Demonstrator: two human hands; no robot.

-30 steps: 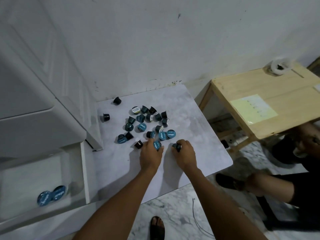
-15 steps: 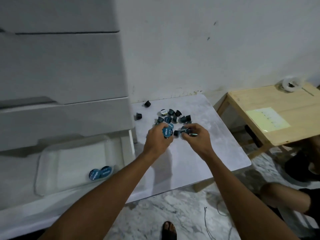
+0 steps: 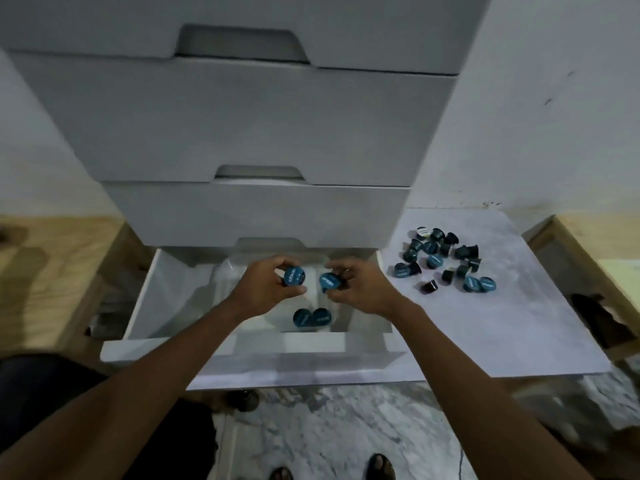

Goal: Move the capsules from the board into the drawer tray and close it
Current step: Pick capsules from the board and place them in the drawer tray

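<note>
Both my hands hover over the open bottom drawer [image 3: 242, 355] of a white cabinet. My left hand [image 3: 266, 287] grips a blue-lidded capsule [image 3: 294, 276]. My right hand [image 3: 356, 285] holds another blue-lidded capsule [image 3: 328, 281] between thumb and fingers. Inside the drawer lies a clear tray [image 3: 225, 289] with two blue capsules [image 3: 311, 317] near its front. Several more dark and blue capsules [image 3: 443, 259] lie scattered on the grey marble-look board [image 3: 519, 323] to the right of the drawer.
The white cabinet [image 3: 242, 133] has closed drawers stacked above the open one. Wooden furniture [image 3: 52, 258] stands at the left and a wooden table [image 3: 588, 244] at the right edge. Marble floor [image 3: 329, 427] and my feet show below.
Both hands lifted capsules off the board and carried them left over the open drawer. The view swung left with them, so the cabinet now fills the middle.
</note>
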